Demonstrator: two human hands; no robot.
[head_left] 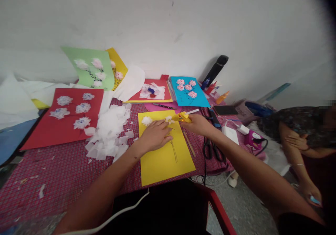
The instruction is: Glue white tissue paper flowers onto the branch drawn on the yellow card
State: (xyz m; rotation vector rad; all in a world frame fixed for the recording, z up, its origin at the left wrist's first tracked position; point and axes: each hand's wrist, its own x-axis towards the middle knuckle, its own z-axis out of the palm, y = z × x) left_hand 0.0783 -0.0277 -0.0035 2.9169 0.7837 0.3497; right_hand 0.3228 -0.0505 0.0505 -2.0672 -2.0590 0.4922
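A yellow sheet of paper (162,165) lies on the table in front of me, with a drawn stem down its middle. Two white tissue-paper flowers sit near its top edge: one at the left (146,120) and another (169,119) beside the glue gun's nozzle. My left hand (155,136) rests flat on the sheet, fingers stretched toward the second flower. Whether its fingertips touch that flower I cannot tell. In my right hand (195,123) is a yellow hot glue gun (183,116), its tip pointing left at the flower.
Left of the sheet lies a heap of white tissue squares (107,130). Beyond it is a red sheet with flowers (70,133). A blue flower sheet (190,93) stands at the back. Black scissors (207,150), a power bank (230,135) and another person's arm (294,151) are at right.
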